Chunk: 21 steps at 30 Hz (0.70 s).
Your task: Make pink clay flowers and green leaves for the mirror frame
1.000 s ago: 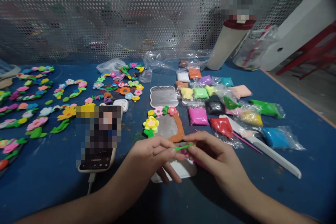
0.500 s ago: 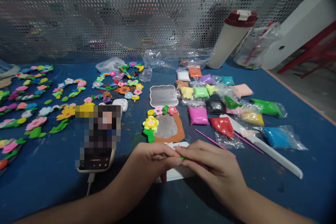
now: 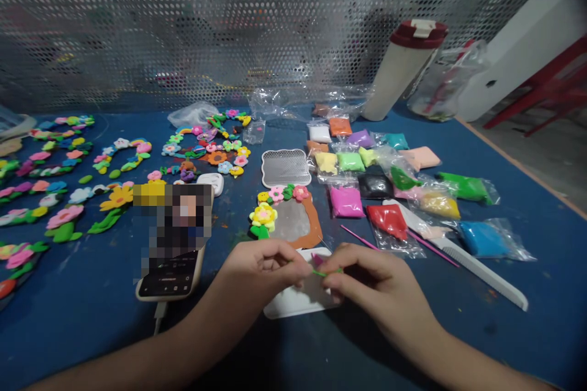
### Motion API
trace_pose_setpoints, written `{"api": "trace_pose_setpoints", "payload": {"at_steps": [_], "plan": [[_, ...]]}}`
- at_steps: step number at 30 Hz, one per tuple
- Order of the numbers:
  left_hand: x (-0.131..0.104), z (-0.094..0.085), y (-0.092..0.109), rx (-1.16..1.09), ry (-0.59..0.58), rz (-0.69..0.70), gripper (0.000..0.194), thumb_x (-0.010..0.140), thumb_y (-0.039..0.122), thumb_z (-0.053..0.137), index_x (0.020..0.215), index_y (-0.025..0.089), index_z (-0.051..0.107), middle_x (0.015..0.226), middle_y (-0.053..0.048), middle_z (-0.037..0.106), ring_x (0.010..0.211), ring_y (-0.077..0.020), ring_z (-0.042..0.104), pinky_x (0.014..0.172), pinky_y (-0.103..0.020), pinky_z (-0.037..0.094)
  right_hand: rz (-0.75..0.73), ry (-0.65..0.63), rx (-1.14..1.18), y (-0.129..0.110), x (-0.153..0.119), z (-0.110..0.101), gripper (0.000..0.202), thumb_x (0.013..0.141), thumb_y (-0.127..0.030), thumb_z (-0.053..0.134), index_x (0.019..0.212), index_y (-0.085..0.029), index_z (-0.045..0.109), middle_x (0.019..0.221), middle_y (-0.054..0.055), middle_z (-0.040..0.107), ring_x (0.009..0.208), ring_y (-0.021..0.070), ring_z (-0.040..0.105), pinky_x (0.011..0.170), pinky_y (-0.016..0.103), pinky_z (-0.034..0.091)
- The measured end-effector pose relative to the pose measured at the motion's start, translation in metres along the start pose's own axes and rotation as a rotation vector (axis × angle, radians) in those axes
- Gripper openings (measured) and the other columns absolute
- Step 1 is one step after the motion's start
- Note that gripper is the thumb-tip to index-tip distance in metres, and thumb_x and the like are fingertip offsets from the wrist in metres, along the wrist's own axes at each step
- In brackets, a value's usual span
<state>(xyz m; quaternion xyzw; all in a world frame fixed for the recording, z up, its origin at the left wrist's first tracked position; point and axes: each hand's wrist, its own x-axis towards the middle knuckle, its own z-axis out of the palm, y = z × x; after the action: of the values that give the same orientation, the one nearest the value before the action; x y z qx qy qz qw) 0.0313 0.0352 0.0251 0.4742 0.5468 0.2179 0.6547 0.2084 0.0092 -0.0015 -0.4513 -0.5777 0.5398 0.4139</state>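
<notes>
A thin strand of green clay (image 3: 318,272) stretches between my two hands, low in the middle of the view. My left hand (image 3: 270,272) pinches its left end, and my right hand (image 3: 367,281) pinches its right part between thumb and fingers. Something pink shows beside the right fingertips, too small to name. Beneath the hands lies a white board (image 3: 293,305). Just beyond them rests a mirror (image 3: 293,223) with a brown clay edge, a yellow flower and pink flowers. Behind it is a plain white-framed mirror (image 3: 286,166).
Clay packets (image 3: 346,201) spread over the right side, near a white comb (image 3: 486,269) and a pink stick (image 3: 360,237). A phone (image 3: 177,250) with a cable lies at left, beside flower-decorated frames (image 3: 121,156). A tumbler (image 3: 398,73) stands at the back.
My hands have moved slightly apart, and the green clay now shows as a strand between them. More of the white board and a pink bit have come into view.
</notes>
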Motion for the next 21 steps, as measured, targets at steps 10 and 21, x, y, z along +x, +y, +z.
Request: {"api": "trace_pose_setpoints", "payload": {"at_steps": [10, 21], "plan": [[0.0031, 0.0017, -0.0036, -0.004, -0.045, -0.058, 0.018, 0.069, 0.032, 0.059, 0.068, 0.015, 0.064, 0.042, 0.006, 0.047, 0.036, -0.0064, 0.04, 0.038, -0.017, 0.032, 0.217, -0.019, 0.228, 0.0026, 0.0042, -0.0009, 0.007, 0.079, -0.026, 0.062, 0.078, -0.02, 0.064, 0.061, -0.003, 0.063, 0.047, 0.0051, 0.053, 0.047, 0.017, 0.042], [0.0003, 0.0028, -0.007, 0.014, -0.052, -0.013, 0.015, 0.072, 0.03, 0.062, 0.069, 0.015, 0.063, 0.049, 0.006, 0.05, 0.041, -0.0056, 0.041, 0.04, -0.015, 0.031, 0.009, -0.06, 0.015, 0.0043, -0.0015, -0.0012, 0.018, 0.093, -0.025, 0.04, 0.105, -0.027, 0.054, 0.071, -0.003, 0.062, 0.064, 0.0087, 0.059, 0.061, 0.021, 0.046]]}}
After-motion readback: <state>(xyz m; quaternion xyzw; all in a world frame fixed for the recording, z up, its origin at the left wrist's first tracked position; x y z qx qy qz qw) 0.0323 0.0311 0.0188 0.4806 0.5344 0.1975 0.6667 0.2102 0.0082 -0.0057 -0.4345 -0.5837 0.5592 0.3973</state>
